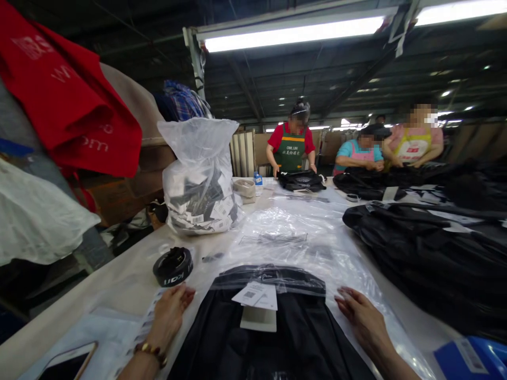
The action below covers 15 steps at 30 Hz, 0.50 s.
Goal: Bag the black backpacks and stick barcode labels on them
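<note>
A black bag, probably a backpack, lies in front of me with white paper tags on its upper part. Its top end is covered by a clear plastic bag spread flat along the table. On the left of the black bag, my left hand has its fingers curled at the plastic's edge. My right hand is closed with thumb and fingers at the plastic on the opposite side. The thin film between the fingers is hard to make out.
A black tape roll sits beyond my left hand, and a phone lies lower left. A plastic sack of tags stands behind. Black bags are piled right, near a blue box. Several co-workers stand across the table.
</note>
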Motion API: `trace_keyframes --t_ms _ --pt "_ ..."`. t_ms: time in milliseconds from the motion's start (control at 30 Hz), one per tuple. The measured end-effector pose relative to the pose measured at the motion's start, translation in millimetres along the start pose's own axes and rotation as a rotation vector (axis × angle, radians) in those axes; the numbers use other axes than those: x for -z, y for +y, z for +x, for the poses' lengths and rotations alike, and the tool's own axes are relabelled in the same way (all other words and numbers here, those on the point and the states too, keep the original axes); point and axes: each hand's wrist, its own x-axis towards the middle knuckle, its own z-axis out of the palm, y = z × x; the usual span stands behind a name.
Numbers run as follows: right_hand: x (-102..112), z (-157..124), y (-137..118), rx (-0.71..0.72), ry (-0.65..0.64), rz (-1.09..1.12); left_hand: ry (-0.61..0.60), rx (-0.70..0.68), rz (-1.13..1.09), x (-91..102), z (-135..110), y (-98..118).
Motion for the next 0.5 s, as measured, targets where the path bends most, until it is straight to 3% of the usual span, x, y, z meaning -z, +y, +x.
trace_keyframes --t_ms 167,367,500 --pt "-1.6 -9.7 -11.6 0.04 -0.133 -0.09 -0.072 -0.023 0.153 0.7 -15.2 -3.8" --pt "-0.4 -33.1 -23.7 0.17 -0.286 -0.445 -0.314 -0.306 0.877 0.7 -31.4 -2.9" --pt "9.1 -39.5 -27.3 0.189 -0.346 -0.577 -0.423 -0.38 1.022 8.4 -36.2 1.7"
